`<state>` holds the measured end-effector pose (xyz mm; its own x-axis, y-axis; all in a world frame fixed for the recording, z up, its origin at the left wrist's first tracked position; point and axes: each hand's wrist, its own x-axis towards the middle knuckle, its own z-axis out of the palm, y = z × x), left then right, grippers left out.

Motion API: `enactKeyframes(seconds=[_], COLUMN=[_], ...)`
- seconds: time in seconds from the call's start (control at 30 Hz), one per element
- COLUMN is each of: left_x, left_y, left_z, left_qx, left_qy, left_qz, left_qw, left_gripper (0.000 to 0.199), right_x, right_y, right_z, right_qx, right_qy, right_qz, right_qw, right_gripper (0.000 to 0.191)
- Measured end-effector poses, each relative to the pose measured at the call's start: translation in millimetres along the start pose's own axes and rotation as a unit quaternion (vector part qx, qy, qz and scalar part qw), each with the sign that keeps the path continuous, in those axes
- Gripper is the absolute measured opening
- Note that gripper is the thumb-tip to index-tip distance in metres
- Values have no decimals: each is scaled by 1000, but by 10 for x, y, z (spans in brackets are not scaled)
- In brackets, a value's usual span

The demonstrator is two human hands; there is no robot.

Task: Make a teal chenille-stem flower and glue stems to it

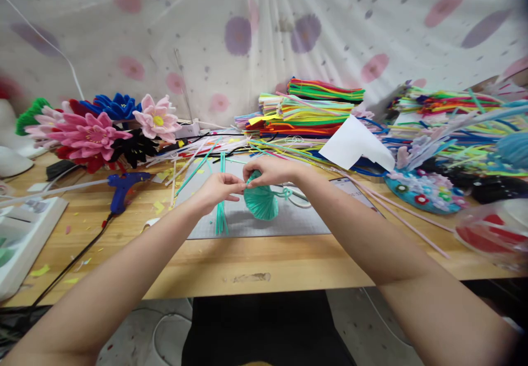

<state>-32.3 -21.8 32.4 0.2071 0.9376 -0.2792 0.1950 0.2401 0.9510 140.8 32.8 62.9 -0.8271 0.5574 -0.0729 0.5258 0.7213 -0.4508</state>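
A teal fan-shaped pipe-cleaner piece, ribbed and rounded, is held above the grey mat in the head view. My right hand grips its upper part, with thumb and fingers closed over the top. From the other side, my left hand pinches at its left edge, fingertips touching those of the right hand. What exactly lies between the left fingertips is too small to see. A curled teal end sticks out to the right. Loose teal pipe cleaners lie beside and under my left hand.
To the left are a blue glue gun, fuzzy flowers and a white tray. Pipe-cleaner bundles are stacked at the back. On the right lie white paper, a phone and a decorated blue piece.
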Motion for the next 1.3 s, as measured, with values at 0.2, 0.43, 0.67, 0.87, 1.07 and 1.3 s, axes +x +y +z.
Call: enactKeyframes(seconds=[0.2,0.43,0.67,0.87,1.07,1.3], left_x=[28,69,90,95,95,155], left_y=[5,65,81,76,54,2], left_z=[-23,-73,-81,-83,-97,-100], left_qx=[13,68,127,138,127,167], left_qy=[24,9,-5,2,-10,9], left_qz=[11,34,46,52,55,86], left_qw=[1000,997,991,989,990,982], left_gripper=[34,37,22,14,15,12], right_x=[-38,11,65,76,77,98], right_y=[154,108,55,26,-1,1], right_z=[39,23,10,2,-7,6], right_qx=[16,36,0,-24,-42,-57], right_qy=[38,-9,-26,-27,-33,-26], right_qz=[6,2,10,8,15,17], right_qw=[999,999,1000,999,998,998], right_gripper=[31,27,30,30,31,32])
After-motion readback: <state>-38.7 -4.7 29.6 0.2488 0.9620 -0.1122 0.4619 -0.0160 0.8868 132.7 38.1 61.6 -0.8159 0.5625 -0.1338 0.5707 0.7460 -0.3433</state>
